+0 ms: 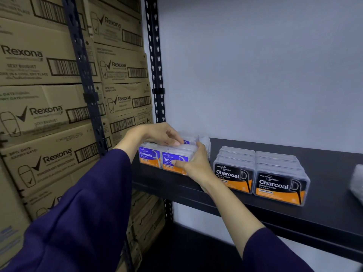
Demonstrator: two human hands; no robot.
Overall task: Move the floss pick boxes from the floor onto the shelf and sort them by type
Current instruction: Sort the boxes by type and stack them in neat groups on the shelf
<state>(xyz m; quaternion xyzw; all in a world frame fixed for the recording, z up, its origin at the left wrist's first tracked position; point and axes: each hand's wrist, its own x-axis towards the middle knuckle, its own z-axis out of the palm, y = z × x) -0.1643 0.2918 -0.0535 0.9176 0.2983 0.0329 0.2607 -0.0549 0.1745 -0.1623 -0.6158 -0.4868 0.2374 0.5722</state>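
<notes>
Purple "Smooth" floss pick boxes point(150, 156) stand in two rows at the left end of the black shelf point(275, 211). My right hand point(193, 162) grips the front box of the right-hand Smooth row point(172, 160), thumb on its label. My left hand point(161, 134) rests on top of the Smooth boxes behind it, fingers curled over them. Black "Charcoal" floss pick boxes point(233, 176) stand to the right in two rows, the second row point(280, 185) beside the first. More clear boxes point(204, 142) stand behind my hands, partly hidden.
Stacked Rexona cardboard cartons point(49, 114) fill the neighbouring rack on the left. A black perforated upright point(155, 59) borders the shelf's left side. A pale wall backs the shelf. A blurred clear object point(357, 185) lies at the shelf's right edge.
</notes>
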